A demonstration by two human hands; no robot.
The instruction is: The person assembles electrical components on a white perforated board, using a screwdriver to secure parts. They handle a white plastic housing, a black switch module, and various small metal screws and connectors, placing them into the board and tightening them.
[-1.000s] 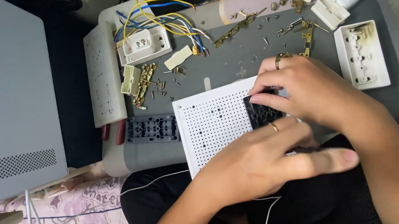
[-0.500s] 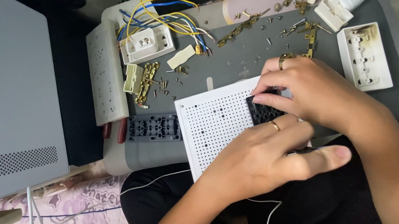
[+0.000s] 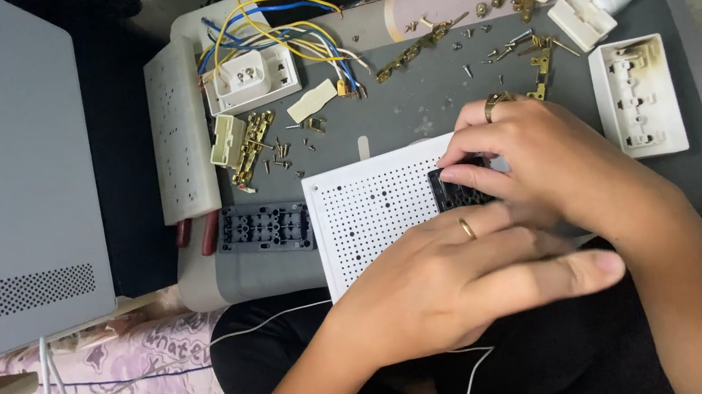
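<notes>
Now black insert (image 3: 457, 190) sits under right hand's (image 3: 545, 164) grip.

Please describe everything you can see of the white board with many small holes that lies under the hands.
The white perforated board is a flat, roughly square panel, apparently plastic, covered with a regular grid of small dark holes. It lies slightly tilted on the grey mat, its near edge towards the person's lap. A small black grid-like part sits on its right portion. The left hand covers its lower right part, and the right hand presses fingertips on the black part. Its right side is hidden.
</notes>
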